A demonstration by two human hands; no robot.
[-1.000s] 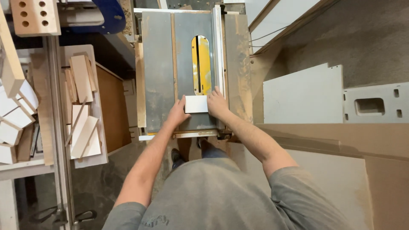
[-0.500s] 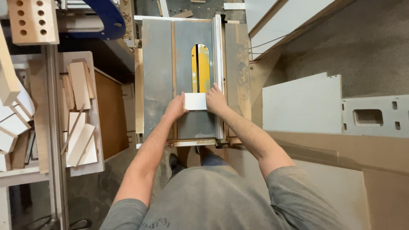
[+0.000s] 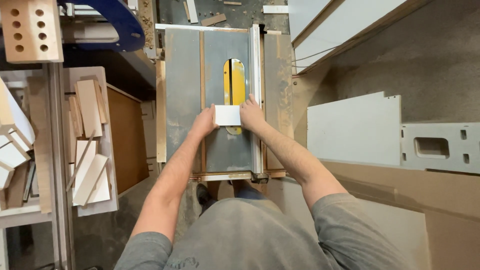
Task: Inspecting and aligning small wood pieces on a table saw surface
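Head view: both hands' fingers [image 3: 250, 106] flank white board [image 3: 228, 115].

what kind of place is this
Most likely a woodworking shop: a table saw with a yellow insert, stacked wood offcuts at the left, and cut white panels at the right.

No packages, labels, signs or screens anywhere in your view. Nothing on the surfaces before you carries a sticker, tag or display that can be made out.
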